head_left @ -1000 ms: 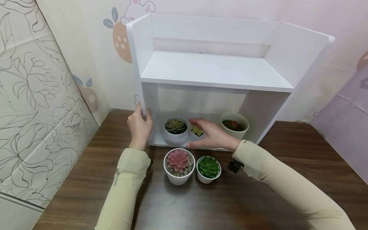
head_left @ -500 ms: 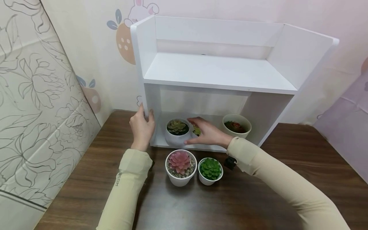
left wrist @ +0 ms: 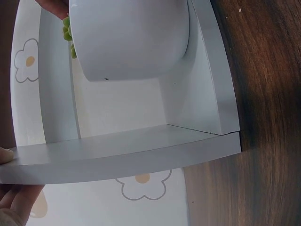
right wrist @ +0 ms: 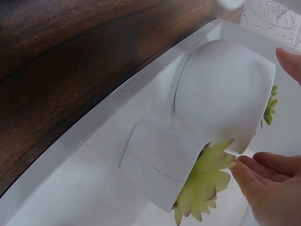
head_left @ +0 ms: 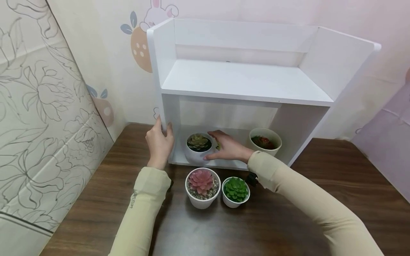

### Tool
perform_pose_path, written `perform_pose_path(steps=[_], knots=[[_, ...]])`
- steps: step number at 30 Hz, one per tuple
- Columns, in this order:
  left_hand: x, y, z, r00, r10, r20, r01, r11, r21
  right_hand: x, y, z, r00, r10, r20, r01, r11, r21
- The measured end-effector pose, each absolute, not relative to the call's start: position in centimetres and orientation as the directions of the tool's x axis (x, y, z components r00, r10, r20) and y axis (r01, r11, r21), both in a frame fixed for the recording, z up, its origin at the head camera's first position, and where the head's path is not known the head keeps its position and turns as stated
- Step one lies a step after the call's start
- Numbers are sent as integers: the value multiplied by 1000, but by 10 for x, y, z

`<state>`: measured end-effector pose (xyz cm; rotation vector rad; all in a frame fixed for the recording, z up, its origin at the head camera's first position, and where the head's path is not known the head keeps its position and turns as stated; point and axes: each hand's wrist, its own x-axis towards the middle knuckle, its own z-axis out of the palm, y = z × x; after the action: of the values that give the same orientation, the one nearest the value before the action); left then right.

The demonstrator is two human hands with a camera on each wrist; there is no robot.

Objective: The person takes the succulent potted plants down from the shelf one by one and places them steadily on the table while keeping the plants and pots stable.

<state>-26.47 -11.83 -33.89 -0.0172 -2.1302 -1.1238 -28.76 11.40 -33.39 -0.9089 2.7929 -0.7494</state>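
My left hand (head_left: 159, 146) grips the left side panel of a white two-tier shelf (head_left: 243, 80), thumb on the inner face and fingers outside. In the lower tier stands a round white pot (head_left: 194, 156) with a green succulent. My right hand (head_left: 230, 146) spreads beside its right side, thumb toward the front and fingers toward the back. The right wrist view shows a gap between the thumb and this pot (right wrist: 221, 89); whether the other fingertips touch it I cannot tell. A smaller square white pot (right wrist: 160, 165) with a yellow-green succulent is mostly hidden by my right hand in the head view.
A cream pot (head_left: 265, 142) with a reddish plant stands at the lower tier's right. On the brown wooden table (head_left: 198, 234), before the shelf, stand a white pot with a pink succulent (head_left: 201, 182) and a smaller one with a green succulent (head_left: 236, 190). Patterned walls surround the table.
My right hand has moved left, from over the small square pot toward the round white pot. My left hand keeps its grip on the side panel. The view has shifted slightly.
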Motion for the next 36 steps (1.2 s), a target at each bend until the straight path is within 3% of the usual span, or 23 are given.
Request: perform_pose_path(steps=[11, 36], knots=[[-266, -119, -340, -746, -297, 596, 325, 619, 715, -295, 106, -336, -822, -570, 2, -499, 718, -484], [-265, -118, -340, -742, -302, 598, 326, 617, 716, -302, 91, -345, -840, -542, 29, -496, 746, -444]])
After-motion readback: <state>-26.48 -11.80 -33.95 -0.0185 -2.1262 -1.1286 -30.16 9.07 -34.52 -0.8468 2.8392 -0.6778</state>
